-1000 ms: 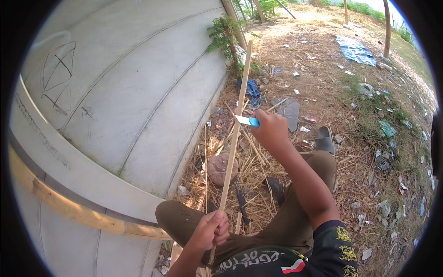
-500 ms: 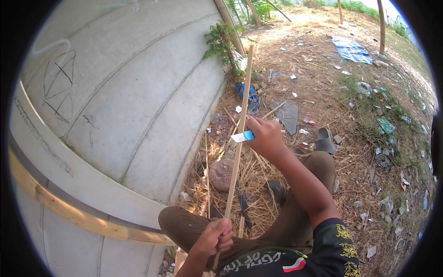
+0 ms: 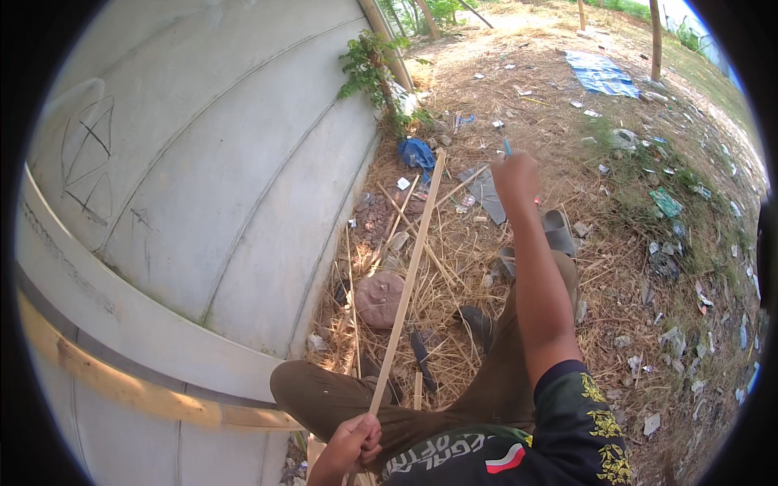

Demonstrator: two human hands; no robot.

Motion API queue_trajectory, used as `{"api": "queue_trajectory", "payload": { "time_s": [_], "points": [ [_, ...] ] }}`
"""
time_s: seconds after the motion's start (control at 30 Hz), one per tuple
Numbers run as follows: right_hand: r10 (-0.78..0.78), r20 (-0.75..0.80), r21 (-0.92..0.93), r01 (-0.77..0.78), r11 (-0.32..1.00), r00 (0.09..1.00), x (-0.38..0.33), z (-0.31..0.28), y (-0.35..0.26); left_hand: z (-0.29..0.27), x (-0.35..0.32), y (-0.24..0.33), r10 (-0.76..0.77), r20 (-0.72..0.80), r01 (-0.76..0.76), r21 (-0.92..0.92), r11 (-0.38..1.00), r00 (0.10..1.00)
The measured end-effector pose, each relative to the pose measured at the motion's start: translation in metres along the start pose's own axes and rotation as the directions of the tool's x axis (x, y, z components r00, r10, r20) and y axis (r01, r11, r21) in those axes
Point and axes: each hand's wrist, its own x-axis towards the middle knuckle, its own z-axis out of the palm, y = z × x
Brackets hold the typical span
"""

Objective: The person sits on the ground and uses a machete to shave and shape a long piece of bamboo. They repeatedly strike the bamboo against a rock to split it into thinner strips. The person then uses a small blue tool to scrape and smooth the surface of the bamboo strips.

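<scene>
**Seated person, 1 bamboo strip, 1 small blue tool, beside concrete wall**

- Left hand (image 3: 354,445): clenched round the near end of a long, thin bamboo strip (image 3: 408,279), low in the picture, just above the person's lap.
- Bamboo strip: pale, straight, running from the left hand up and away over the straw-covered ground (image 3: 454,267); its far end lies near a blue rag (image 3: 416,153) by the foot of the wall.
- Right hand (image 3: 515,173): raised at arm's length, well apart from the strip, closed on a small blue tool (image 3: 507,147) whose tip shows above the fist; the kind of tool cannot be told.
- Wall (image 3: 219,162): grey concrete, curved, at left, with pencilled marks.
- Ground items: 1 round reddish stone (image 3: 381,298) just left of the strip; 1 grey sandal (image 3: 557,232) beside the right forearm; a blue tarp (image 3: 601,74) far off; scattered litter at right.
- Person: brown trousers, dark printed shirt.
</scene>
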Motion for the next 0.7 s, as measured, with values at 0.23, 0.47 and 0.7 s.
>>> {"api": "queue_trajectory", "payload": {
  "time_s": [0.23,0.47,0.7],
  "points": [
    [-0.480,0.410,0.141,0.467,0.873,0.775,-0.098,-0.008,-0.063,-0.015,0.045,0.006,0.108,-0.091,-0.128,-0.247,0.960,0.990],
    [-0.761,0.541,0.303,0.761,0.573,0.358,-0.213,0.027,-0.081,0.008,0.086,0.041,0.340,-0.164,-0.374,-0.286,0.882,0.926],
    [-0.774,0.472,0.308,0.745,0.593,0.421,-0.205,0.030,-0.082,0.045,0.107,0.057,0.492,-0.345,-0.543,-0.063,0.837,0.799]
  ]
}}
